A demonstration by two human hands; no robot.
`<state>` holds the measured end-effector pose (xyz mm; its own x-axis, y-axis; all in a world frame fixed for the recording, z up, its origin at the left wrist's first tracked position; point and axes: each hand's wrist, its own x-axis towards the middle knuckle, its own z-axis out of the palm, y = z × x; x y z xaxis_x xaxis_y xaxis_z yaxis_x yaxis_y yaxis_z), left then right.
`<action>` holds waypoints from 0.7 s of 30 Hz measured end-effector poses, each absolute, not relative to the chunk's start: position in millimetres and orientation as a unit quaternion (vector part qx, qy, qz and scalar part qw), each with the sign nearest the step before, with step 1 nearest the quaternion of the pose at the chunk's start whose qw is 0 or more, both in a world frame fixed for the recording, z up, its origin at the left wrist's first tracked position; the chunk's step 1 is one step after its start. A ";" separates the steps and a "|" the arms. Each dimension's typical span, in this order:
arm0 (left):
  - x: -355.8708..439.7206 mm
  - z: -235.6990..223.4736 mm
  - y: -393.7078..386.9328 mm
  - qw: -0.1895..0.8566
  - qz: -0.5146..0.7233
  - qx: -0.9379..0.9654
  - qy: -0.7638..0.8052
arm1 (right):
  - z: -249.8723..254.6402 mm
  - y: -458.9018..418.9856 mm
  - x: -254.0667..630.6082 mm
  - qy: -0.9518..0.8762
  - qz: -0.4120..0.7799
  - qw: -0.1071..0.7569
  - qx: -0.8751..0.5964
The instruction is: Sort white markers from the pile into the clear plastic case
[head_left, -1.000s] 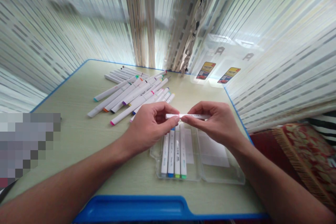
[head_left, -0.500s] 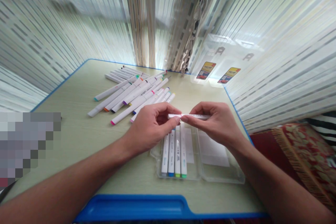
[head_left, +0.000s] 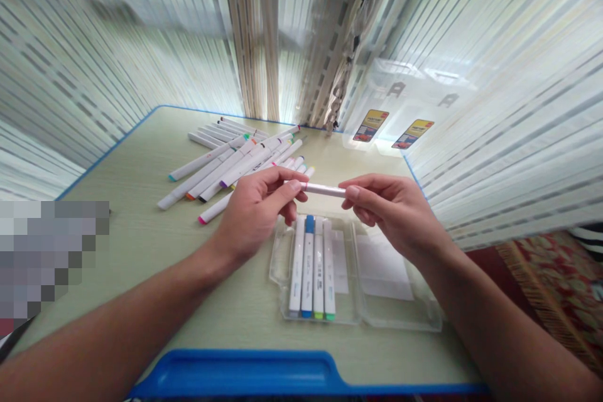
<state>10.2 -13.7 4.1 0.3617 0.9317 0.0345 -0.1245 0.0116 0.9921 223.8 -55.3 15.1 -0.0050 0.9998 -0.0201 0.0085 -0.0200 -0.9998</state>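
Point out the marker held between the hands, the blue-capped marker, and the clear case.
Held marker [head_left: 325,190]: head view, middle of the barrel.
Blue-capped marker [head_left: 309,223]: head view, blue cap at its far end.
Clear case [head_left: 400,323]: head view, front rim.

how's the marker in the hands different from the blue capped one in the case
The held marker is pinched between the left hand and right hand, while the blue-capped marker lies untouched in the clear plastic case. The held marker runs crosswise; the blue-capped marker points toward the person. The blue-capped marker shows blue ends; the held marker's ends are hidden in the hands. Both have white barrels.
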 end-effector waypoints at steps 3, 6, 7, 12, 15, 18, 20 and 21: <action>10.2 2.7 -12.3 0.637 0.446 0.518 0.358 | 15.9 -55.0 223.6 -0.473 0.532 0.516 -0.476; 10.1 3.8 -11.4 0.655 0.454 0.489 0.355 | 19.0 -54.8 222.1 -0.455 0.540 0.536 -0.462; 10.1 4.5 -11.3 0.658 0.456 0.482 0.356 | 20.1 -54.7 221.6 -0.450 0.542 0.541 -0.458; 10.8 8.0 -11.5 0.668 0.462 0.460 0.358 | 22.7 -55.0 221.0 -0.445 0.548 0.564 -0.430; 11.3 9.4 -11.8 0.674 0.464 0.453 0.354 | 22.6 -55.7 222.0 -0.437 0.554 0.571 -0.420; 11.1 9.1 -12.1 0.677 0.466 0.454 0.343 | 22.5 -55.5 223.4 -0.417 0.567 0.574 -0.418; 10.4 8.0 -12.4 0.680 0.466 0.460 0.331 | 22.2 -54.3 224.3 -0.400 0.573 0.579 -0.419; 10.0 7.5 -12.6 0.681 0.465 0.464 0.324 | 22.0 -53.4 224.7 -0.391 0.575 0.583 -0.420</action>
<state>10.0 -12.6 7.5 0.3580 0.9337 -0.0095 -0.3333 0.1372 0.9328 224.7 -53.4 22.0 0.0336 0.9991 -0.0263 -0.3417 -0.0133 -0.9397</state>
